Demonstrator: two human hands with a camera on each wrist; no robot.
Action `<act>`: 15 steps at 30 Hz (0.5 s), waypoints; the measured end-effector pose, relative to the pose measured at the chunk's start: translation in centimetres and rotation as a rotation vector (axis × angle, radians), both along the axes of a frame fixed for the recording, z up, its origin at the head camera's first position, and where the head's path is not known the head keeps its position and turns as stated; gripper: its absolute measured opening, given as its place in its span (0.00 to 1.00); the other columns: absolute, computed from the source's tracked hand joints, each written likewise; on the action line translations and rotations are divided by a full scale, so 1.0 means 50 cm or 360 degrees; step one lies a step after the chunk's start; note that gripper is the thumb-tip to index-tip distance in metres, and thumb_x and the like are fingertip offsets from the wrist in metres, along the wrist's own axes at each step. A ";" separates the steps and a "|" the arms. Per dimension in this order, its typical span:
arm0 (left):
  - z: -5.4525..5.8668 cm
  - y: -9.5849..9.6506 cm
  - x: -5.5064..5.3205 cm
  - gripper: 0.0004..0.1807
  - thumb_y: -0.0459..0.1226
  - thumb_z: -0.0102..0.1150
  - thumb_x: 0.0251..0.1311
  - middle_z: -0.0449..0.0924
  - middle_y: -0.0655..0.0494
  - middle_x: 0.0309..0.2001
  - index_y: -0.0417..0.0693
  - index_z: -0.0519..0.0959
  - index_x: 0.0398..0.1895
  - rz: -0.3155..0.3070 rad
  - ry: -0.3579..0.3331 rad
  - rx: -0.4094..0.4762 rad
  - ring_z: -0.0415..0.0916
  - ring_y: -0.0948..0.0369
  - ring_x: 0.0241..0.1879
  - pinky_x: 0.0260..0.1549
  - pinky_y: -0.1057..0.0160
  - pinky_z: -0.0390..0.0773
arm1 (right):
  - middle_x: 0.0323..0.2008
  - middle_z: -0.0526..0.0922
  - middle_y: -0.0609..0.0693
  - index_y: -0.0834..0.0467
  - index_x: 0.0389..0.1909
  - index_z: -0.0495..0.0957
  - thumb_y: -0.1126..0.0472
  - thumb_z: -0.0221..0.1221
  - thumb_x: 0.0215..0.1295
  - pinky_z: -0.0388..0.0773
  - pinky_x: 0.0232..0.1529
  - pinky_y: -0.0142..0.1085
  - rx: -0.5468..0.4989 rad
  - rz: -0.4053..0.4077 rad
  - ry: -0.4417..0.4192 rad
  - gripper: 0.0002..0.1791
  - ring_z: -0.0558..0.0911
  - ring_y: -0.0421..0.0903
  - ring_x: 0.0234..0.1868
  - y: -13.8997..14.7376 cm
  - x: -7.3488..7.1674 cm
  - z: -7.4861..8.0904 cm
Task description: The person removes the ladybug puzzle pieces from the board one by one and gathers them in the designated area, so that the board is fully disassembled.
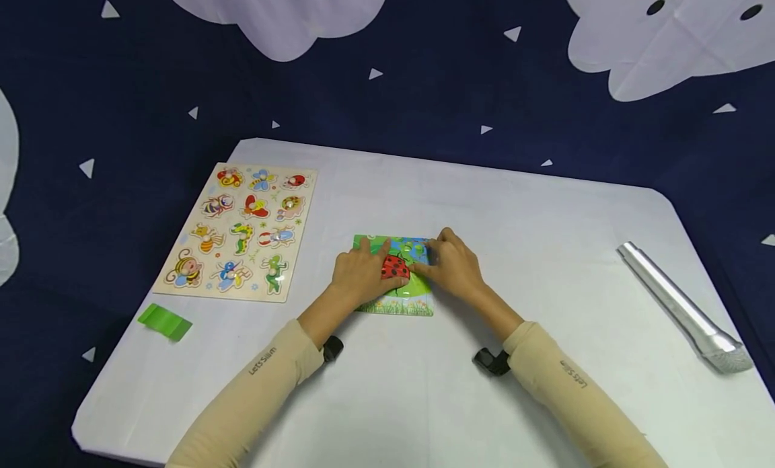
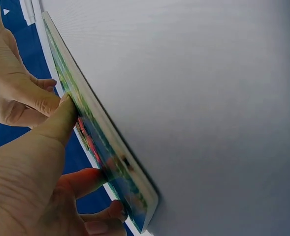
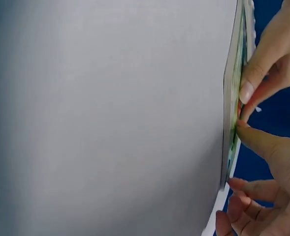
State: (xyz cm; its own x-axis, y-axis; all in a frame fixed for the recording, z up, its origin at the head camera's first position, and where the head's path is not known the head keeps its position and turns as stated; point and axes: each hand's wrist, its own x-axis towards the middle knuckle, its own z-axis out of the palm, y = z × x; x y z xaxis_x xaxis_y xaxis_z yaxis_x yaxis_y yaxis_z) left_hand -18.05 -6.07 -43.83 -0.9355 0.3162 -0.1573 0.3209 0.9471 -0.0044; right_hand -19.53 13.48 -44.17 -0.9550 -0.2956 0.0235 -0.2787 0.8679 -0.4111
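A small square picture board with a red ladybug on a green and blue ground lies flat at the table's middle. My left hand rests over its left part, thumb and fingers spread and touching its face beside the ladybug. From the right, my right hand reaches the board, its thumb near the ladybug and its index finger at the upper right edge. Both thumbs meet the board's face close together in the left wrist view, where the board appears edge-on. The hands partly hide the picture.
A wooden peg puzzle with several insect pieces lies at the back left. In front of it is a strip of green tape. A silver microphone-shaped object lies at the right. A dark patterned cloth hangs behind the white table.
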 end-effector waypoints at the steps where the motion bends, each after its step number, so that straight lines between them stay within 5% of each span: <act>1: 0.000 0.000 0.000 0.51 0.75 0.44 0.58 0.73 0.37 0.56 0.56 0.57 0.78 0.0001 -0.0006 0.0006 0.68 0.60 0.20 0.19 0.63 0.69 | 0.41 0.73 0.56 0.69 0.58 0.78 0.44 0.72 0.55 0.75 0.34 0.41 0.0010 -0.0006 0.0007 0.39 0.72 0.48 0.36 -0.002 0.000 0.000; 10: -0.004 -0.003 0.001 0.52 0.75 0.45 0.57 0.71 0.36 0.60 0.56 0.57 0.78 0.0021 -0.0025 0.0056 0.69 0.59 0.21 0.19 0.63 0.68 | 0.41 0.75 0.59 0.71 0.47 0.82 0.40 0.69 0.57 0.77 0.34 0.43 0.0167 -0.0011 0.0091 0.36 0.74 0.49 0.35 -0.029 -0.004 0.007; 15: -0.004 -0.004 0.002 0.51 0.75 0.44 0.57 0.69 0.35 0.62 0.56 0.56 0.78 0.0020 -0.0034 0.0064 0.70 0.58 0.22 0.19 0.62 0.69 | 0.43 0.74 0.60 0.72 0.52 0.80 0.42 0.69 0.58 0.80 0.36 0.44 0.0133 -0.0003 0.0047 0.37 0.75 0.50 0.38 -0.027 -0.005 0.006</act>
State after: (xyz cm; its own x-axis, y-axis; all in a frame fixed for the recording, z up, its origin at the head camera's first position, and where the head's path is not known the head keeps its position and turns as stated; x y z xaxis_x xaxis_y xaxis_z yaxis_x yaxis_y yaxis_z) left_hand -17.97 -6.25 -44.02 -0.9361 0.3110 -0.1644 0.3086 0.9503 0.0405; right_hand -19.77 12.14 -43.88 -0.9548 -0.2962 0.0271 -0.2883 0.8994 -0.3286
